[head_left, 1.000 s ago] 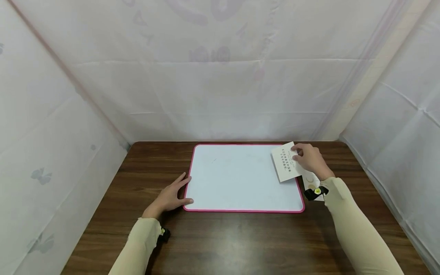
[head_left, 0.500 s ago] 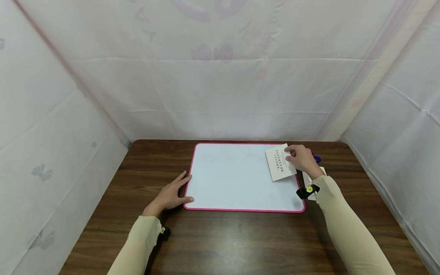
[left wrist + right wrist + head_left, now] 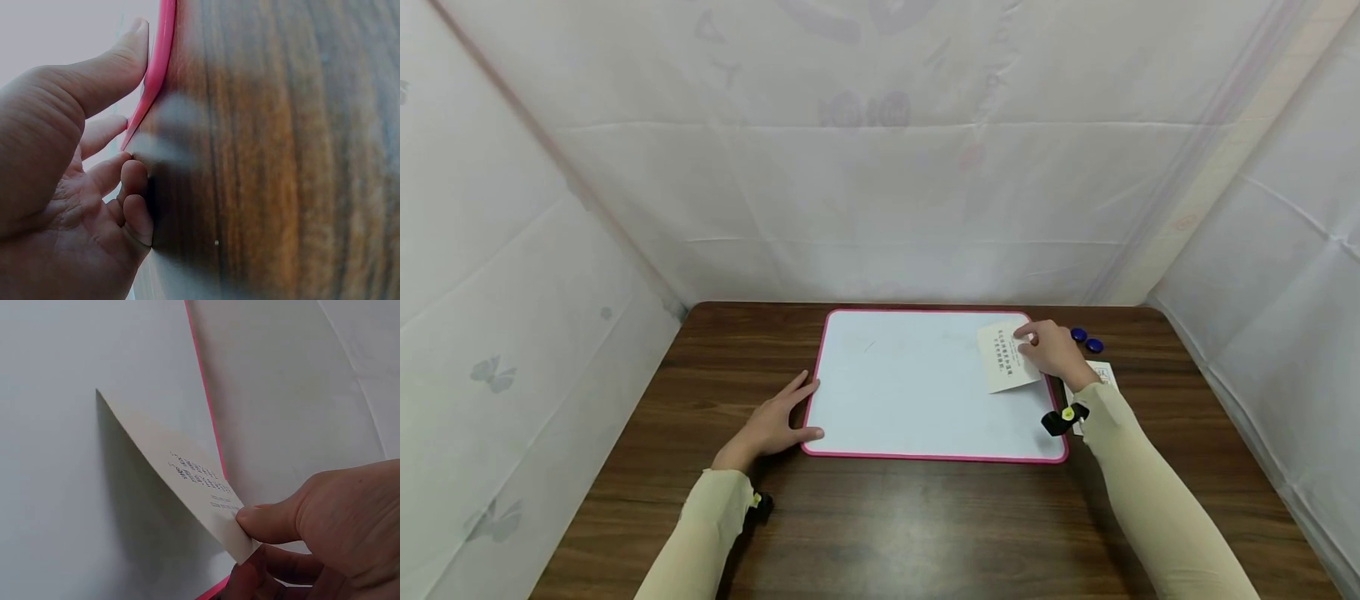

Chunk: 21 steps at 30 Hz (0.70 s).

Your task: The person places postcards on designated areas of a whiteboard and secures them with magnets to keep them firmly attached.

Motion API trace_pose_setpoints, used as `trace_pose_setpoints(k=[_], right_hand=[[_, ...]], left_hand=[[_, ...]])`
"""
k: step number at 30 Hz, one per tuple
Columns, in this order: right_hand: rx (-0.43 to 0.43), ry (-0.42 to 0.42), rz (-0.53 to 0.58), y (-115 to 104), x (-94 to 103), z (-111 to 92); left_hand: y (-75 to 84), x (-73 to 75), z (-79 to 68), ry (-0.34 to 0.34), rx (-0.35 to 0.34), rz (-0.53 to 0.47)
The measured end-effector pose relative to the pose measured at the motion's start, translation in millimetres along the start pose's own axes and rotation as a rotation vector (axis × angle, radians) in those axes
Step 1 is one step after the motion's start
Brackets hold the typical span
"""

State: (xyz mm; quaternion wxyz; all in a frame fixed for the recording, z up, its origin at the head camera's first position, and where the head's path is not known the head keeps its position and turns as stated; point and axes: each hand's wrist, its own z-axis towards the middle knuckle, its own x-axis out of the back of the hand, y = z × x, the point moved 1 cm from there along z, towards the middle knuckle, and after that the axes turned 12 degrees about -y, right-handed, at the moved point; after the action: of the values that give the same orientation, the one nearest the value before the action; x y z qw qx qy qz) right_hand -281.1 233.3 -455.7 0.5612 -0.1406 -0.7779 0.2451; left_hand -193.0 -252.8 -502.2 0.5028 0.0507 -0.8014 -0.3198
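Observation:
A whiteboard (image 3: pixel 902 387) with a pink rim lies flat on the wooden table. My left hand (image 3: pixel 769 427) rests at its left edge with spread fingers. In the left wrist view the thumb (image 3: pixel 119 65) lies along the pink rim, and the smaller fingers bend against the tabletop. Over the board's right side, my right hand (image 3: pixel 1056 354) pinches a white card (image 3: pixel 1002 363) by its right edge. Printed text faces up on this card (image 3: pixel 187 472). The right wrist view has it tilted, its shadow falling on the board below.
Two round blue discs (image 3: pixel 1094 345) sit on the table (image 3: pixel 880 525) just right of the right hand. Another white card (image 3: pixel 1103 372) lies beside the board, partly under the right wrist. White sheeting (image 3: pixel 880 200) hangs behind the table and on both sides.
My right hand has carried the card a little to the left over the whiteboard. Both blue discs and more of the second card now show. The left hand stays in place.

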Motion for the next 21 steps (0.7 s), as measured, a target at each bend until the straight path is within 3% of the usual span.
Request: trace_pose_setpoints(k=[10,21], right_hand=[[-0.081,-0.061,-0.008,0.5,-8.7,1.7],[-0.1,-0.088,-0.102,-2.5,-18.5,5.0]], left_hand=[[0.8,0.8,-0.1,-0.001,-0.001,0.001],[2.4,0.4,-0.2,-0.002,0.008,-0.006]])
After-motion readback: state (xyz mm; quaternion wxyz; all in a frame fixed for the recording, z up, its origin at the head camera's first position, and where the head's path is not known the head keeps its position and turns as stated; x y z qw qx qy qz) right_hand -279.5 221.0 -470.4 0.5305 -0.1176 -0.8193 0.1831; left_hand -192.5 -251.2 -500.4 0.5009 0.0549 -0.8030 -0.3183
